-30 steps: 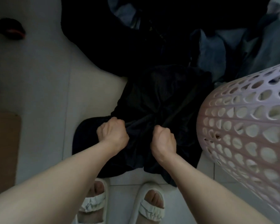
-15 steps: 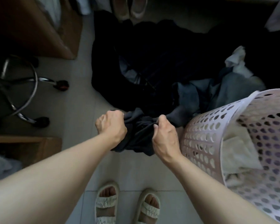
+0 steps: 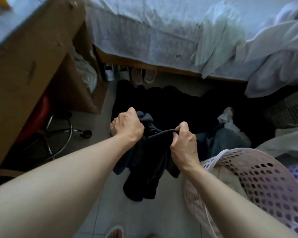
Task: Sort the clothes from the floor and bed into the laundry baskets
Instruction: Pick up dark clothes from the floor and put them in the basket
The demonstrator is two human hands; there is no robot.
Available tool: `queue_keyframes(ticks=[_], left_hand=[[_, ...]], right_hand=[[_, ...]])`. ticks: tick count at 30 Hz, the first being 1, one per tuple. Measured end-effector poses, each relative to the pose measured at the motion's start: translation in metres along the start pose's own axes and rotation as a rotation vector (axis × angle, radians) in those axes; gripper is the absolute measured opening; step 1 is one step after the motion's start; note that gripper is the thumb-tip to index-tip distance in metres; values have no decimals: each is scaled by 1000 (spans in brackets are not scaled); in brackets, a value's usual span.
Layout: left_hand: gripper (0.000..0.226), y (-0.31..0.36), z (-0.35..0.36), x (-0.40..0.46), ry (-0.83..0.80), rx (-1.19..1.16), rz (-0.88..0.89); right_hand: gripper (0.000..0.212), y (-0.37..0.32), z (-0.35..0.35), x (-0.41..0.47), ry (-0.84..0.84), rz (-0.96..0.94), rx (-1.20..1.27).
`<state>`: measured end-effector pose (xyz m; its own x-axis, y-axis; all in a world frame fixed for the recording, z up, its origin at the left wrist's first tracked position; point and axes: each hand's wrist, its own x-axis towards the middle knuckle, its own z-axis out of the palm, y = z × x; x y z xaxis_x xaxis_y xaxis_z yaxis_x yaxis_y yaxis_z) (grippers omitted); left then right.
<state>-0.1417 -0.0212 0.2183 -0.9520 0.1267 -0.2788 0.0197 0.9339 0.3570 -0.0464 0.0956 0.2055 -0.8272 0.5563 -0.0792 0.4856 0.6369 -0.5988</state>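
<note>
Our basket (image 3: 258, 184): pink, at our right, pale cloth inside
Our left hand (image 3: 127, 127): fist clenched on the dark garment (image 3: 144, 169)
Our right hand (image 3: 183, 143): fingers pinching the same garment's top edge; it hangs between our hands, above the floor (image 3: 162, 217)
Beyond: dark clothes pile (image 3: 170, 103) on the floor, then the bed (image 3: 162, 31)

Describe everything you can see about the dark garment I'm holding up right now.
The dark garment is black or very dark navy, of soft, matte fabric. It is bunched and hangs in loose folds above the pale floor, its lower end dangling free. The left hand grips one bunched end and the right hand pinches a stretched top edge. It hangs just left of the pink perforated basket. Its type cannot be told.
</note>
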Motion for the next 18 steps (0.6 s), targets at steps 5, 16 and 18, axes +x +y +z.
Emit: queue_keyframes(ticks=[5,16,18], left_hand=[[32,32,-78,-12,78,-83,18],[29,70,-254,-47,294,-38,-50],[30,73,-286,-57,325,-46,-38]], right_hand=[[5,-50,-65,5,97,-107,6],[17,-115,-219,5,424,15,-3],[17,-124,-249,3,434,41,13]])
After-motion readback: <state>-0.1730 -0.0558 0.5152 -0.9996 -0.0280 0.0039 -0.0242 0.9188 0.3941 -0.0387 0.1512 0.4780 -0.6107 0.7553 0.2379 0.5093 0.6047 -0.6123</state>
